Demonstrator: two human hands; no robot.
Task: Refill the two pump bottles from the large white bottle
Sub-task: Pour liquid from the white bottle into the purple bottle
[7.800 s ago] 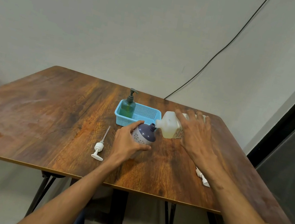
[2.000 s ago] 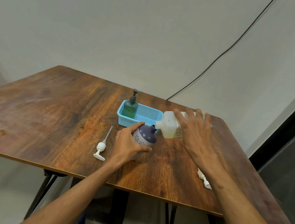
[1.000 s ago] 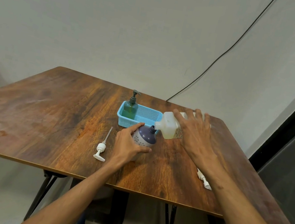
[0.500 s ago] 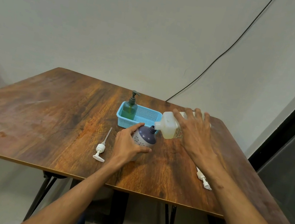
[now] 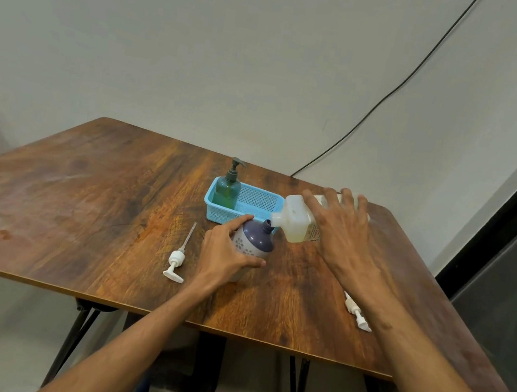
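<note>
My left hand grips the purple pump bottle, which stands on the table with its neck uncapped. My right hand holds the large white bottle tipped on its side, its spout at the purple bottle's mouth. The white bottle's rear half is hidden behind my hand. A green pump bottle, pump fitted, stands upright in the left end of a blue basket.
A white pump head with its long tube lies on the wooden table left of my left hand. A second white pump lies under my right forearm. A black cable runs down the wall behind.
Nothing has visibly changed apart from small shifts of the camera; both hands hold the same pouring pose throughout.
</note>
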